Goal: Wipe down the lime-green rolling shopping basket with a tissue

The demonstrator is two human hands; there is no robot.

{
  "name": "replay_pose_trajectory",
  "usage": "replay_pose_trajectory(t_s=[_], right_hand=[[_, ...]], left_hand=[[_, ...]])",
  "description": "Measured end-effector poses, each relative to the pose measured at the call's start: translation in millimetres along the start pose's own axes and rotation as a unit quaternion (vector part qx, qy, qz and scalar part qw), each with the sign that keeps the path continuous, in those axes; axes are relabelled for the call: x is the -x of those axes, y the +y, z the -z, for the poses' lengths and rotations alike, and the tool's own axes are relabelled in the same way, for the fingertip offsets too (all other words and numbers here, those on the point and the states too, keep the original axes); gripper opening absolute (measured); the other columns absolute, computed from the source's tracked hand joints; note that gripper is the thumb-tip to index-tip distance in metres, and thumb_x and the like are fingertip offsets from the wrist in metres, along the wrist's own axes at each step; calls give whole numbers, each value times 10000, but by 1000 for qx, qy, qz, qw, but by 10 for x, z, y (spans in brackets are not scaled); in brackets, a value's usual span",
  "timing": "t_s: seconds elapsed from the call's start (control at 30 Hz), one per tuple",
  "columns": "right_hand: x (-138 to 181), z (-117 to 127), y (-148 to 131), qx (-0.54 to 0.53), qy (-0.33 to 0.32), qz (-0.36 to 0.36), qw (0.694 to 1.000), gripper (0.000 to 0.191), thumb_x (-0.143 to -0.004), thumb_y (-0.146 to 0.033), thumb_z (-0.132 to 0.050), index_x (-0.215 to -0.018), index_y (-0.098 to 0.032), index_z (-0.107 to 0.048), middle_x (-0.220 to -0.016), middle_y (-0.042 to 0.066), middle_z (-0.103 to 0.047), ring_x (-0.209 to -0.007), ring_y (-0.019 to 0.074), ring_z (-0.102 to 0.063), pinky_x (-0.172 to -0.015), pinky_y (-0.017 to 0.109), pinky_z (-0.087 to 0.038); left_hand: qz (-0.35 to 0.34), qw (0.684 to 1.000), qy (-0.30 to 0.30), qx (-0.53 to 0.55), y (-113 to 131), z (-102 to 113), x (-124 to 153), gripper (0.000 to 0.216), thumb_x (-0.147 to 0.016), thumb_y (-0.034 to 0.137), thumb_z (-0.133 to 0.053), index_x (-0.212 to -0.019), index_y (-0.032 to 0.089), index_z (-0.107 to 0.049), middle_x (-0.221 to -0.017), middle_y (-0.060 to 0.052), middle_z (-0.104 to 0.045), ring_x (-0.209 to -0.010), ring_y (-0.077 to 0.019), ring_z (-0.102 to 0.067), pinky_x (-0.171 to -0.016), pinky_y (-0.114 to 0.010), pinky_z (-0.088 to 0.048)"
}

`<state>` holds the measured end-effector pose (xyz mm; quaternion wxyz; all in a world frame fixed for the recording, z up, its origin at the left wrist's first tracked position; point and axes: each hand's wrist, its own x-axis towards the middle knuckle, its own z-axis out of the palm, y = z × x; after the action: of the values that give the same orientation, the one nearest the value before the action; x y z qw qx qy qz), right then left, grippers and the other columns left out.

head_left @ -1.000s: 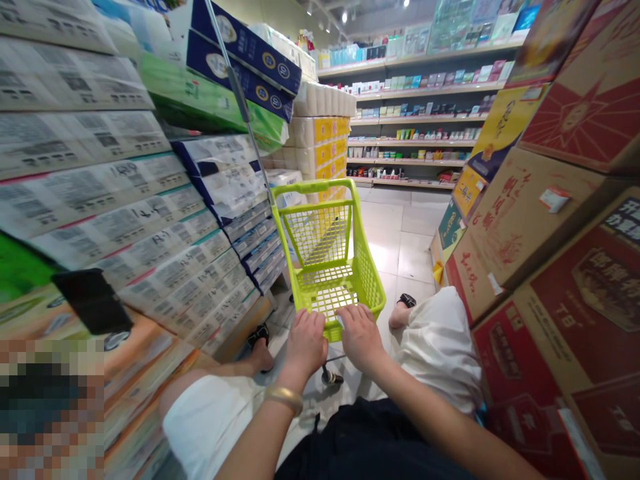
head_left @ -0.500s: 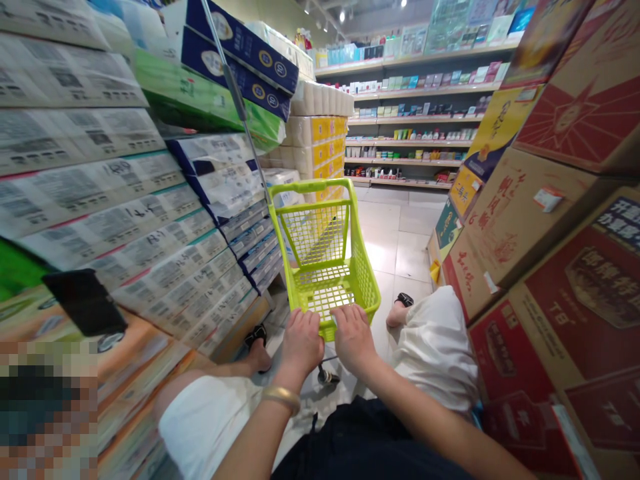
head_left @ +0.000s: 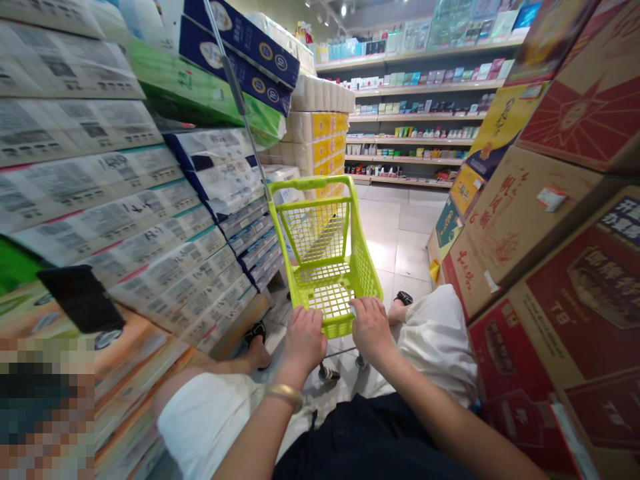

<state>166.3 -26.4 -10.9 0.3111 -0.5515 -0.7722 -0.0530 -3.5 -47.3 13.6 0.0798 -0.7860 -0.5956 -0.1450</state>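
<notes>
A lime-green shopping cart with a lattice basket stands right in front of me, and its basket has nothing in it. My left hand is wrapped over the left part of the basket's near rim, with a gold bangle on that wrist. Farther right on the same rim, my right hand is closed, its fingers curled over the edge. Both thumbs are mostly hidden. A thin metal pole rises from the cart's far left corner. Cart wheels show below the basket.
Stacked tissue packs line the left side, with a black phone-like slab near them. Cardboard cartons rise close on my right. Shelves of small products stand across the far end of the tiled floor.
My right hand has slid to the right along the near rim, farther from my left hand. More of the rim and a second wheel now show between my arms.
</notes>
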Motion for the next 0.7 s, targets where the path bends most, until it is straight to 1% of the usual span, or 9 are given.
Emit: replay_pose_trajectory(t_s=[0.17, 0.23, 0.27, 0.37, 0.53, 0.6, 0.7], right_hand=[[-8, -153, -435, -31, 1, 30, 999, 229, -824, -98, -517, -1017, -196, -593, -949, 65, -619, -940, 216, -523, -1000, 368, -349], [-13, -170, -501, -35, -10, 43, 998, 206, -832, -111, -526, -1003, -206, -589, -945, 57, -619, -933, 209, -527, -987, 359, -359], [-15, -161, -488, -35, -16, 51, 998, 222, -826, -104, -525, -1011, -207, -590, -950, 56, -620, -937, 207, -529, -989, 358, -358], [-18, -84, -285, -30, -25, 64, 997, 321, -789, -51, -504, -1054, -207, -596, -972, 54, -626, -958, 206, -532, -1011, 360, -347], [-19, 79, 192, -5, -6, 43, 999, 400, -748, 1, -467, -1064, -197, -613, -991, 59, -633, -975, 208, -527, -1024, 348, -338], [-21, 112, 288, 1, -5, 43, 999, 405, -736, 7, -464, -1054, -195, -616, -991, 60, -631, -983, 205, -525, -1031, 343, -333], [-17, 126, 308, 7, -3, 34, 999, 403, -731, 9, -459, -1042, -193, -616, -985, 61, -629, -974, 204, -522, -1031, 342, -333]], left_hand=[[3, 1000, -6, 12, 15, 6, 1, 213, -703, 113, -518, -888, 199, -578, -853, -76, -625, -920, -254, -566, -1050, -424, -354], [-1, 1000, -8, 17, -2, 11, 8, 235, -708, 110, -513, -911, 206, -582, -864, -71, -628, -926, -252, -573, -1046, -429, -354], [-5, 1000, -10, 16, -14, 14, 12, 249, -700, 105, -514, -917, 208, -581, -869, -69, -628, -933, -253, -573, -1047, -431, -353], [-16, 1000, -15, 7, -43, 22, 19, 265, -670, 91, -521, -899, 216, -568, -878, -66, -626, -951, -258, -567, -1053, -432, -350], [-16, 1000, -11, -5, -38, 18, 8, 232, -672, 96, -523, -870, 212, -551, -861, -65, -616, -943, -254, -557, -1072, -406, -337], [-18, 1000, -12, -4, -23, 10, 0, 234, -671, 100, -523, -875, 210, -550, -859, -63, -614, -932, -252, -555, -1071, -409, -336], [-22, 1000, -11, 1, -9, 1, -4, 247, -666, 96, -521, -883, 211, -548, -863, -64, -614, -928, -251, -554, -1058, -421, -347]])
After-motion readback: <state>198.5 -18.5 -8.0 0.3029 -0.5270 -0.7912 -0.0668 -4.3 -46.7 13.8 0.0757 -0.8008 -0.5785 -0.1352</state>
